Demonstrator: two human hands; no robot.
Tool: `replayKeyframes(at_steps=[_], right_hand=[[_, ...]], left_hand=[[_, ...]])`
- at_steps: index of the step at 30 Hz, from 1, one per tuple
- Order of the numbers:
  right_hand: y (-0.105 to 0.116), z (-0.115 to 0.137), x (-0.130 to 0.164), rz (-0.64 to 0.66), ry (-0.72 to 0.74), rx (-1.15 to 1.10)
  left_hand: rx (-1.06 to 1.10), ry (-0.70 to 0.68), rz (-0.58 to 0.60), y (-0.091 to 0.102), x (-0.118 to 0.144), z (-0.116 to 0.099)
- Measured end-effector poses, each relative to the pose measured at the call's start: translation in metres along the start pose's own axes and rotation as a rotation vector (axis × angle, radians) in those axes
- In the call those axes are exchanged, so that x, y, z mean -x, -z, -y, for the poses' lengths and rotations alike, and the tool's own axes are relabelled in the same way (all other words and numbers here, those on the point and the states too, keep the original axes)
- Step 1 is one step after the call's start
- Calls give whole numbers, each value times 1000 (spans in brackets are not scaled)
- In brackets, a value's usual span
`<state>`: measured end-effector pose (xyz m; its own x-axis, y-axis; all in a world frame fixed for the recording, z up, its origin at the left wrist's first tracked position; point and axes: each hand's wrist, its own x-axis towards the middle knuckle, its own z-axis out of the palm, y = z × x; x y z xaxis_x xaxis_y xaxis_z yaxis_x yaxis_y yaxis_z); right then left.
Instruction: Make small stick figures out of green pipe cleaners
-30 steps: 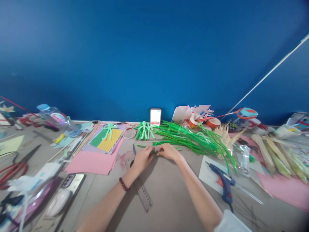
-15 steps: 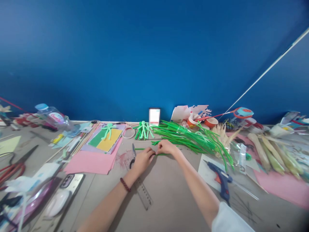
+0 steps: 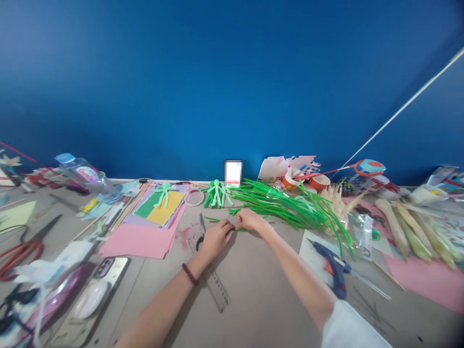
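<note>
My left hand (image 3: 218,237), with a beaded bracelet on its wrist, has its fingers closed in a pinch. Close beside it, my right hand (image 3: 250,220) is pinched too. A short green pipe cleaner (image 3: 242,230) runs between the fingertips of both; most of it is hidden by the fingers. Another green pipe cleaner piece (image 3: 212,219) lies just beyond my left hand. Scissors (image 3: 202,224) sit left of that hand, partly covered. Under the left forearm a clear ruler (image 3: 219,291) shows. Light green pipe-cleaner figures (image 3: 217,193) stand at the back.
A bundle of green pipe cleaners (image 3: 286,208) spreads behind my right hand. Further right are a glue gun (image 3: 335,270) and corn husks (image 3: 409,232). To the left lie pink paper (image 3: 137,239), a phone (image 3: 108,270) and large red-handled scissors (image 3: 21,251). A blue wall (image 3: 232,96) rises behind.
The view has shifted slightly. Both hands stay close together on the green pipe cleaner, with only a small movement of the fingers.
</note>
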<state>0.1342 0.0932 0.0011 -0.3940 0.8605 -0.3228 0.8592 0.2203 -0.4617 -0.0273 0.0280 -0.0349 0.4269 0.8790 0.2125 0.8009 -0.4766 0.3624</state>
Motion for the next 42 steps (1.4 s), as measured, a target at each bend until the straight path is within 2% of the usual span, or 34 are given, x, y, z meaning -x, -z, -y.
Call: replayKeyframes(at_steps=[6, 12, 17, 20, 27, 31, 38, 42], right_hand=[[-6, -12, 4, -46, 62, -75], [-6, -15, 11, -25, 127, -158], [-6, -7, 20, -54, 85, -118], [-3, -2, 21, -15, 55, -67], [19, 11, -4, 204, 7, 90], [20, 20, -20, 312, -58, 181], [-1, 29, -42, 251, -129, 303], [-9, 27, -53, 202, -143, 281]], left_hand=[[4, -21, 8, 3, 2, -4], [-3, -11, -3, 2, 2, -4], [-45, -36, -18, 2, 2, -5], [-48, -61, -32, 2, 3, -6], [-35, -87, -17, 1, 4, -5], [-58, -75, -1, 0, 4, -5], [-61, -66, 7, 1, 4, -5], [-44, -52, 9, 1, 4, -5]])
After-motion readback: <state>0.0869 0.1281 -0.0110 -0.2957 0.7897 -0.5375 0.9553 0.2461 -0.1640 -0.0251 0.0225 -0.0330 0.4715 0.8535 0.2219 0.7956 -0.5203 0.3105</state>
